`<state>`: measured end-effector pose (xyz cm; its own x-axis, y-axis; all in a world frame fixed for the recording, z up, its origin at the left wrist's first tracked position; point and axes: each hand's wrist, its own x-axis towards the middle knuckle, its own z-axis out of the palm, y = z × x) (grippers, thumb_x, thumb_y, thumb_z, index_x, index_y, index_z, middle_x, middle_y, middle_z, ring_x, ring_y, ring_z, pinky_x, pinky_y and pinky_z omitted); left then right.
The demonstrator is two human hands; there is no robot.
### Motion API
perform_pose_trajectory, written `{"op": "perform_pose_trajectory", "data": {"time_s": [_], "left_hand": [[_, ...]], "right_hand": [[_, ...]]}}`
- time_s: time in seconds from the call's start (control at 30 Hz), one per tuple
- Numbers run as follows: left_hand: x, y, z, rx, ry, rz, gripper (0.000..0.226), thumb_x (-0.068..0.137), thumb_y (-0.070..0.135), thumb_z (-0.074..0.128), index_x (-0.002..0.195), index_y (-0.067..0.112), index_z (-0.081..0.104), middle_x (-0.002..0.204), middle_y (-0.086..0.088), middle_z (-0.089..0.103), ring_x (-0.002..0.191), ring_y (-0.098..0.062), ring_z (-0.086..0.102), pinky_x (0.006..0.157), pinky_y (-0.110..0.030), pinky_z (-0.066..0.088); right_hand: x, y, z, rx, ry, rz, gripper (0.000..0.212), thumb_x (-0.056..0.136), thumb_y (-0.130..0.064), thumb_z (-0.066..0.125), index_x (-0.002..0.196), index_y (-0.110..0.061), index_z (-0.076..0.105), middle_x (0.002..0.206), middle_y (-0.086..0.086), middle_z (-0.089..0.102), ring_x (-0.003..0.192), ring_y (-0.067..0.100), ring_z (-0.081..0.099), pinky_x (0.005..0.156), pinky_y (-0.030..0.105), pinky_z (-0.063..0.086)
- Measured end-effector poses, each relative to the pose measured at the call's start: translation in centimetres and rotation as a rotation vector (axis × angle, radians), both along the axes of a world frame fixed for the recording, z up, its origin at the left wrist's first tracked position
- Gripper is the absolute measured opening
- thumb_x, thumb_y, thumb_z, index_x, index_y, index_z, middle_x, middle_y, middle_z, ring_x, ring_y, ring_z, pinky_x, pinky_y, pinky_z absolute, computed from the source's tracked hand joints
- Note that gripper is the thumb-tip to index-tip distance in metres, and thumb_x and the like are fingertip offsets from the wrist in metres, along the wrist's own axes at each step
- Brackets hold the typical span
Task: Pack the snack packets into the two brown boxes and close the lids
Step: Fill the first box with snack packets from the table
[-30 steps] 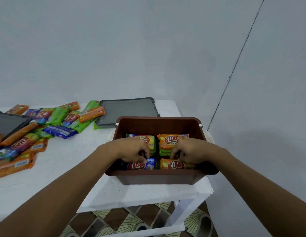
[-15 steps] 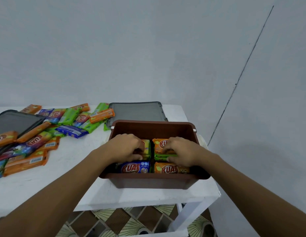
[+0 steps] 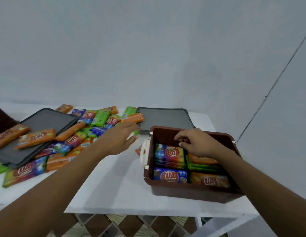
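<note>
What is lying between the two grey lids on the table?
Loose snack packets, orange, green and blue, fill that stretch; the head view shows it.

Left edge cuts off 1 brown box (image 3: 2, 120).

Plain indoor room, kind unclear: bare pale walls (image 3: 148, 48), white table (image 3: 114, 185), brown-and-cream patterned floor tiles (image 3: 131, 224).

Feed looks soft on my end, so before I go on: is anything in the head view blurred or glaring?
Head view: the left hand is smeared by motion, and the loose packets beyond it are slightly soft; the blue packet in the brown box reads KUAT clearly; the light is soft and even, with no glare; wide-angle stretch shows toward the edges.
</note>
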<state>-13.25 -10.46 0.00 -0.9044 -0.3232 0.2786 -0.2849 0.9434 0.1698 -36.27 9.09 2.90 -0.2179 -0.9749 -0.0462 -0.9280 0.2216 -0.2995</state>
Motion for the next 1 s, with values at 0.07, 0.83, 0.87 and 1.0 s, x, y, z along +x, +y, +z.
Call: {"op": "perform_pose_trajectory", "data": {"time_s": [0.07,0.83,0.87,1.0], "left_hand": [[2.1,-3.5,-1.0,0.034,-0.067,0.064,0.036,0.097,0.031,0.052,0.130,0.016,0.053,0.133,-0.002,0.052,0.123,-0.022,0.047,0.095,-0.038,0.046],[4.0,-17.2,-4.3,0.270,-0.154,-0.006,0.040,0.100,0.027,0.047,0.139,0.016,0.043,0.124,-0.007,0.059,0.102,-0.021,0.055,0.077,-0.033,0.048],[3.9,-17.3,-4.1,0.288,-0.155,0.002,0.043,0.100,0.028,0.047,0.142,0.016,0.039,0.125,-0.008,0.058,0.101,-0.019,0.054,0.073,-0.030,0.046],[3.7,-17.8,-3.6,0.347,-0.166,-0.005,0.049,0.101,0.031,0.044,0.146,0.016,0.033,0.125,-0.009,0.058,0.094,-0.012,0.049,0.071,-0.028,0.047]], "right_hand": [[1.4,-2.3,0.4,-0.041,0.016,-0.027,0.025,0.095,-0.024,0.058,0.119,-0.024,0.065,0.106,-0.007,0.068,0.096,0.012,0.061,0.087,0.036,0.052],[10.0,-20.1,-4.9,0.854,0.467,0.057,0.099,0.068,-0.045,0.084,0.143,-0.014,0.028,0.133,0.018,0.044,0.116,0.035,0.051,0.088,0.043,0.048],[10.4,-19.9,-5.1,0.826,0.507,0.070,0.101,0.064,-0.045,0.086,0.141,-0.012,0.030,0.129,0.019,0.046,0.112,0.035,0.053,0.085,0.043,0.050],[11.4,-20.1,-4.9,0.757,0.557,0.167,0.080,0.066,-0.036,0.085,0.130,-0.011,0.044,0.115,0.012,0.054,0.102,0.027,0.058,0.073,0.036,0.050]]}}
